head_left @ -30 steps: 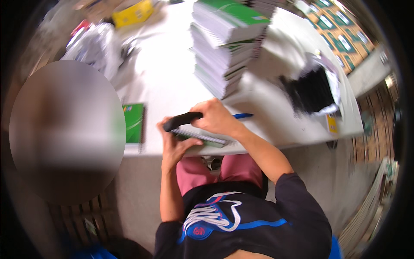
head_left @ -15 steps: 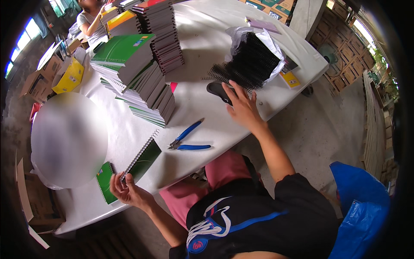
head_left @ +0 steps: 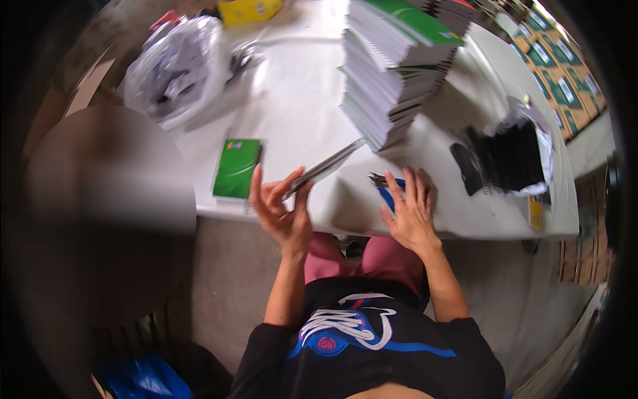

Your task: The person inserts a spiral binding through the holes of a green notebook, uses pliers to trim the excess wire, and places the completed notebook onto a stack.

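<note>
My left hand is closed on a thin spiral notebook, pinched at one end between thumb and fingers and seen almost edge-on. My right hand lies over the blue-handled cutting pliers on the table, its fingers stretched out. Part of the pliers is hidden under those fingers, and no grip on them shows. A small green spiral notebook lies flat just beyond my left hand.
Tall stacks of green-covered notebooks stand on the white table. To the right, black spiral coils lie in a white plastic bag beside a dark rounded object. At the far left sits a translucent plastic bag. Cartons are stacked beyond.
The view has swung left. My right hand has moved from beside the black coils to over the pliers. My left hand still holds the notebook, now turned nearly edge-on.
</note>
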